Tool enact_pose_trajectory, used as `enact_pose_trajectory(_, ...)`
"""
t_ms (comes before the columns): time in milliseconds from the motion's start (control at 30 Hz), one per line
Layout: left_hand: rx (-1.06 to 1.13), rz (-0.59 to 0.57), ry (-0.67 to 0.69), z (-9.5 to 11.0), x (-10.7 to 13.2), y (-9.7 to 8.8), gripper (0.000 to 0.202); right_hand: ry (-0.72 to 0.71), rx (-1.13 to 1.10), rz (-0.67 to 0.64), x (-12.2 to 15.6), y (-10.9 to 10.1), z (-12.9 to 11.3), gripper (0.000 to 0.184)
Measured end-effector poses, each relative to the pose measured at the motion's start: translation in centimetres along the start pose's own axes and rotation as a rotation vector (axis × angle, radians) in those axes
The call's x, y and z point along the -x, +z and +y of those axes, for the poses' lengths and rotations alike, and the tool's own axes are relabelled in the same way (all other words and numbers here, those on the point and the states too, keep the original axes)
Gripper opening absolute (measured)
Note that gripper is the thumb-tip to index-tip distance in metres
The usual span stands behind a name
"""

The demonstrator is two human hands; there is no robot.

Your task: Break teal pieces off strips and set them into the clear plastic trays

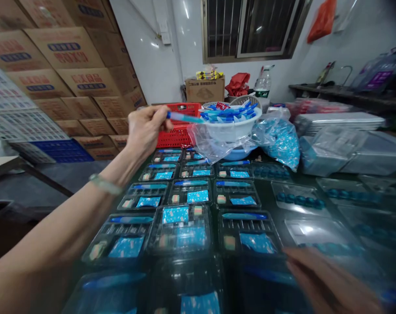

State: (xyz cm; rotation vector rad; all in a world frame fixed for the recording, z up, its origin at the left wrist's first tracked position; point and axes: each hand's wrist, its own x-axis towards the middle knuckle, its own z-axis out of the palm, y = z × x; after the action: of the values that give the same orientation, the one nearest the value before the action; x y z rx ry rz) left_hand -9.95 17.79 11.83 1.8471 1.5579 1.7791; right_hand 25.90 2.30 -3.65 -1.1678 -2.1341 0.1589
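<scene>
Blue pen (184, 117) sits pinched between the thumb and fingers of the left hand (150, 124), which closes firmly around its darker end. Raised above the table, the pen lies almost level, its pale end pointing right and overlapping the edge of a white bowl (233, 131); whether the 2 touch, I cannot tell. On the left wrist is a pale green bracelet (105, 185).

At lower right, the right hand (328, 274) is blurred and reaches in beside a clear tray (276, 237) that contains 1 pen, 1 blue packet (257, 242) and 1 small pale block (229, 243). I cannot tell how far its fingers are open or whether they hold anything.

Similar trays stand in 3 columns on the dark table, many with a pen along the far side. To the right, other clear trays hold rows of round blue-green pieces (300, 200).

Beyond, the white bowl is heaped with pens (230, 112), next to a clear bag of blue packets (279, 141). Behind it are a red crate (173, 137) and a cardboard box (204, 90). Printed cartons (67, 50) are stacked at left.
</scene>
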Motion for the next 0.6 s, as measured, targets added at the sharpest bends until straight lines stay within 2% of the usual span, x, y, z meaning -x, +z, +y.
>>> enact_pose_trajectory(67, 0.183, -0.111, -0.191, -0.6, 4.2, -2.8, 0.027, -0.038, -0.064, -0.062, -1.5, 0.8, -1.3, 0.022)
enact_pose_trajectory(133, 0.274, -0.124, -0.360, -1.5, 8.2, -4.9, 0.020, -0.046, -0.126, -0.121, -2.8, 2.0, -2.5, 0.019)
enact_pose_trajectory(200, 0.332, -0.128, -0.521, -2.2, 11.5, -6.1, 0.017, -0.044, -0.161, -0.190, -3.9, 3.3, -3.6, 0.019)
enact_pose_trajectory(267, 0.347, -0.132, -0.620, -2.7, 13.8, -6.6, 0.017, -0.052, -0.169, -0.238, -5.2, 4.5, -4.6, 0.020)
enact_pose_trajectory(367, 0.298, -0.167, -0.688, -3.2, 15.8, -6.7, 0.018, -0.063, -0.153, -0.196, -7.5, 6.1, -6.1, 0.028)
enact_pose_trajectory(467, 0.235, -0.212, -0.670, -3.6, 16.6, -6.5, 0.020, -0.087, -0.129, -0.163, -9.6, 7.1, -7.7, 0.034)
enact_pose_trajectory(600, 0.174, -0.295, -0.629, -3.7, 17.7, -7.1, 0.020, -0.156, -0.095, -0.271, -10.2, 8.0, -9.1, 0.028)
